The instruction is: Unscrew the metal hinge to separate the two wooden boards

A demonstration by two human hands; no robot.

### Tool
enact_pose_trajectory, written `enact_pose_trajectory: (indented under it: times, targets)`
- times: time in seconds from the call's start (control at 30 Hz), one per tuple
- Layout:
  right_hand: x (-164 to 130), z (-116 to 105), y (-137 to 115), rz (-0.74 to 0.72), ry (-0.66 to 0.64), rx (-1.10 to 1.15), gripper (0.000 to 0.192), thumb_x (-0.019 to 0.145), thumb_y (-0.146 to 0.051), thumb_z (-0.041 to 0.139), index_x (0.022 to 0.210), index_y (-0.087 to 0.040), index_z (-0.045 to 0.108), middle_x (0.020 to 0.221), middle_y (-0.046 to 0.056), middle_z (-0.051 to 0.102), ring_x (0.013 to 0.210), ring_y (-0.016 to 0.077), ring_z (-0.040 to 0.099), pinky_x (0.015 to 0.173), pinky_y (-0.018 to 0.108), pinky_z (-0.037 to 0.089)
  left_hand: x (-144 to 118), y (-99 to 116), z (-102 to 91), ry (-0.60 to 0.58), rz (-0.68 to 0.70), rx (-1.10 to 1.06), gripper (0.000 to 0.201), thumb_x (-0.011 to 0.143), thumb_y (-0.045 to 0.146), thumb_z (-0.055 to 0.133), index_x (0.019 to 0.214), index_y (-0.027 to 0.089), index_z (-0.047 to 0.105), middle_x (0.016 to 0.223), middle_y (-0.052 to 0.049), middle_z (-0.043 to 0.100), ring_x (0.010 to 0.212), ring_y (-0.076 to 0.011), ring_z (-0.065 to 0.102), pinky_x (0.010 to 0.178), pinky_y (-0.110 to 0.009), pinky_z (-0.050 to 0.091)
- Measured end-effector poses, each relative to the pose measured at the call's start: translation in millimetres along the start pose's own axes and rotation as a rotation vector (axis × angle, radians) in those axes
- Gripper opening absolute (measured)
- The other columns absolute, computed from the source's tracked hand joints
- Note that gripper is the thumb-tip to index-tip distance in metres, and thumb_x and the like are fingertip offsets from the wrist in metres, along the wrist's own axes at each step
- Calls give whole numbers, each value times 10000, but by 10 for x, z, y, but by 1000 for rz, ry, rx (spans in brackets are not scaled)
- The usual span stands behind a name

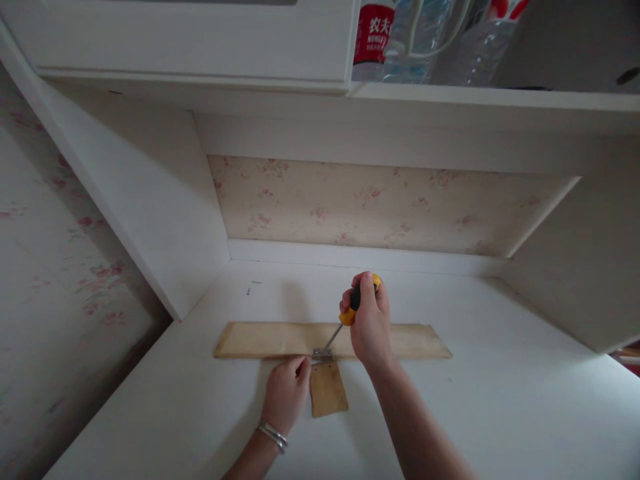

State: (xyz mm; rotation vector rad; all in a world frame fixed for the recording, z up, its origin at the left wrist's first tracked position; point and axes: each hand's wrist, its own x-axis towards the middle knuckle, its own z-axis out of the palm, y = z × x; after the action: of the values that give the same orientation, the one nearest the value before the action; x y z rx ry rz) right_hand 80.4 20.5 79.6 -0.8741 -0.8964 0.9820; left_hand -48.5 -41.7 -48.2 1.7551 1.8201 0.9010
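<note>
The right hand [371, 320] is wrapped around a screwdriver [350, 313], its tip on a metal hinge [323, 354]. The left hand [287, 393] pinches the hinge's edge with its fingertips. The hinge joins a long wooden strip [265, 339] and a small wooden piece [327, 389], both lying on the white surface [490, 373]. Water bottles [425, 37] stand on the shelf above.

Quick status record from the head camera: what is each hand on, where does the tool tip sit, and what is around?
right hand: gripping the screwdriver by its yellow and black handle
screwdriver tip: on the metal hinge
left hand: fingers at the hinge, beside the small wood piece
long wood strip: flat on the white desk
shelf above: water bottles
</note>
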Motion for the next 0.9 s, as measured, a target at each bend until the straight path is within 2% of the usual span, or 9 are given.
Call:
enact_pose_trajectory:
  times: [0.17,0.43,0.63,0.9]
  targets:
    - [26,35,94,9,-69,10,290,821,-511,466,805,-224,427,559,-71,441,453,75,441,419,190,344,17,30,1,-58,-44,-73,447,881,432,346,660,173,637,570,-23,600,543,-140,518,539,-230,306]
    - [23,-5,231,-23,-95,-37,261,841,-482,451,854,-222,460,594,-62,464,501,89,462,458,210,358,44,53,18,-72,-90,-119,376,869,400,362,808,181,662,758,-49,666,690,-165,576,638,-236,356]
    - [4,30,273,-39,-135,-89,236,851,-456,451,865,-221,465,633,-56,472,529,94,461,485,227,371,57,41,43,-95,-141,-130,386,866,412,347,747,181,632,662,-24,625,607,-145,534,574,-231,327]
    - [-12,13,266,-70,-184,-149,211,870,-430,438,896,-222,455,632,-57,471,545,98,466,517,237,377,82,4,65,-115,-160,-178,359,860,412,362,743,185,614,652,-8,603,618,-141,526,564,-228,308]
